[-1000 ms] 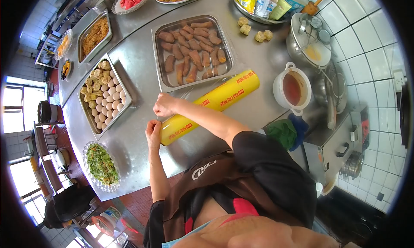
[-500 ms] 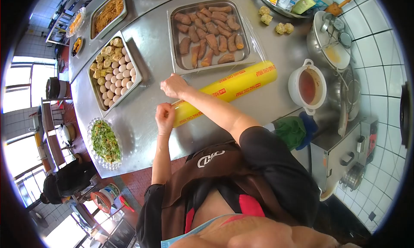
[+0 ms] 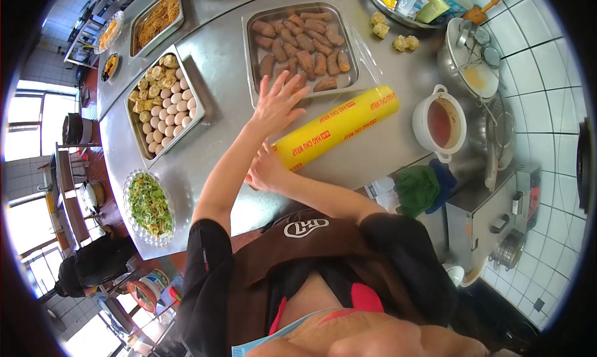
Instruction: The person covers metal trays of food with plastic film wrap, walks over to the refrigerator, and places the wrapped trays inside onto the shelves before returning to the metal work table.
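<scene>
My left hand (image 3: 278, 106) is open, its fingers spread over the near edge of a steel tray (image 3: 250, 77) of reddish-brown sausage-like pieces (image 3: 305, 41). Clear film lies over this tray, and its edge shows past the right rim. A yellow roll of cling film (image 3: 339, 126), printed with red labels, lies slantwise on the steel table in front of the tray. At the roll's left end, below my left wrist, my right hand (image 3: 267, 169) is closed on it with the fingers curled; part of the grip is hidden.
To the left stand a tray of eggs and yellow pieces (image 3: 166, 111) and a glass plate of shredded greens (image 3: 149, 208). A white pot of red-brown liquid (image 3: 440, 122) is at the right, beside a green cloth (image 3: 415, 189). Noodles (image 3: 157, 22) fill another tray at far left.
My left hand has moved up from the roll's left end and spread its fingers over the tray's near edge. My right hand has come down to the roll's left end.
</scene>
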`<act>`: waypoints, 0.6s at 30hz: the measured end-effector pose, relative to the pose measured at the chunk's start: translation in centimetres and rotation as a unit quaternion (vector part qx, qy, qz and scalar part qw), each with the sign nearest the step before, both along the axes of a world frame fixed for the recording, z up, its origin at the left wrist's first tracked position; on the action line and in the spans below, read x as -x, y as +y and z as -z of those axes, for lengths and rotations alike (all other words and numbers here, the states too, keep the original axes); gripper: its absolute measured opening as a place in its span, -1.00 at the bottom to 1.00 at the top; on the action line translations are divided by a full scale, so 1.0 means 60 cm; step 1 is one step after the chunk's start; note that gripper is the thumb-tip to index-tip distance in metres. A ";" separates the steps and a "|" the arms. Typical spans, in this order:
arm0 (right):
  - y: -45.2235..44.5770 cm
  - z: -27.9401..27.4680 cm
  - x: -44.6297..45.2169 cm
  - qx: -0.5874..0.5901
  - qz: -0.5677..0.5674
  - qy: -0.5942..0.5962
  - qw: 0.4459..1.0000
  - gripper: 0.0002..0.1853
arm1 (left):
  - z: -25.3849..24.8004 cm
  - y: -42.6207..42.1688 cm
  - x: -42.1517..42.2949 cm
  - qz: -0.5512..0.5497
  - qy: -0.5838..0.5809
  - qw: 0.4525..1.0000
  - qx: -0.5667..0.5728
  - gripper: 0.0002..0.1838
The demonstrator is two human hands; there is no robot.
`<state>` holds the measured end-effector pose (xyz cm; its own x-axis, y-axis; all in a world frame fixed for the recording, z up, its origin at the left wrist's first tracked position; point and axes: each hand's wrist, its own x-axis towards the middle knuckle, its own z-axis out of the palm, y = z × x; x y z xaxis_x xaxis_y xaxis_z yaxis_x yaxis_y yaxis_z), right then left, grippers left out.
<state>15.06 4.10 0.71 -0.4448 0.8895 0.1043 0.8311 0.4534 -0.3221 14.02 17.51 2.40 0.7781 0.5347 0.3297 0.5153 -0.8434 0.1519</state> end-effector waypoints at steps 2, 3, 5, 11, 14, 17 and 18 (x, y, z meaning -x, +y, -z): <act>-0.020 0.014 -0.010 0.012 -0.012 0.074 0.997 -0.54 | 0.043 0.020 -0.028 0.028 0.065 0.997 -0.005 -0.41; -0.030 0.011 -0.020 0.010 -0.009 0.068 0.998 -0.54 | 0.062 0.030 -0.032 0.019 0.102 0.994 -0.019 -0.38; -0.062 -0.004 -0.046 0.097 -0.003 0.017 0.995 -0.59 | 0.080 0.051 -0.035 0.025 0.100 0.994 -0.025 -0.38; -0.192 -0.005 -0.140 0.127 0.015 0.112 0.985 -0.72 | 0.090 0.153 -0.003 0.087 0.110 0.985 -0.102 -0.42; -0.252 -0.021 -0.196 0.190 0.059 0.070 0.978 -0.73 | 0.093 0.206 0.020 0.093 0.142 0.978 -0.123 -0.41; -0.251 -0.035 -0.244 0.155 0.206 0.196 0.946 -0.84 | 0.093 0.226 0.034 0.085 0.181 0.974 -0.105 -0.40; -0.232 -0.052 -0.250 0.059 0.287 0.239 0.926 -0.77 | 0.094 0.226 0.034 0.078 0.202 0.971 -0.101 -0.40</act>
<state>30.04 -9.84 3.82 0.1769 0.9827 0.0543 0.6742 -0.0808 -0.7341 11.96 31.04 -3.24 0.9324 0.3551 0.0671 0.3611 -0.9079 -0.2128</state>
